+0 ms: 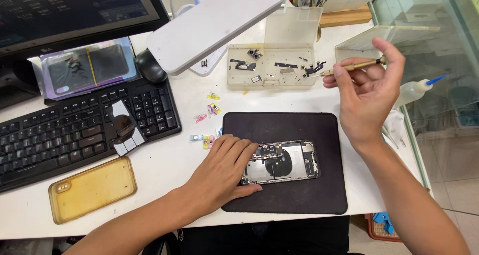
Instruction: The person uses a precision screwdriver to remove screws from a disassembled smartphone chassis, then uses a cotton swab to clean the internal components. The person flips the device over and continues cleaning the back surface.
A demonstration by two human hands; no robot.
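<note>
opened phone (287, 161) flat on mat; brass screwdriver (353, 67) held level

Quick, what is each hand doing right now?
Left hand: open, resting flat on the opened phone on the black mat.
Right hand: closed, holding a gold screwdriver.

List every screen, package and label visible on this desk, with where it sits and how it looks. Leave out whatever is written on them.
Monitor: top left, behind the keyboard; dark screen with faint rows of text, black bezel.
Plastic sleeve bundle: under the monitor's edge; clear bags with purple edging, dark panels inside, held by a rubber band.
Squeeze bottle: right edge, beside the right hand; white, blue nozzle, no label visible.
</note>
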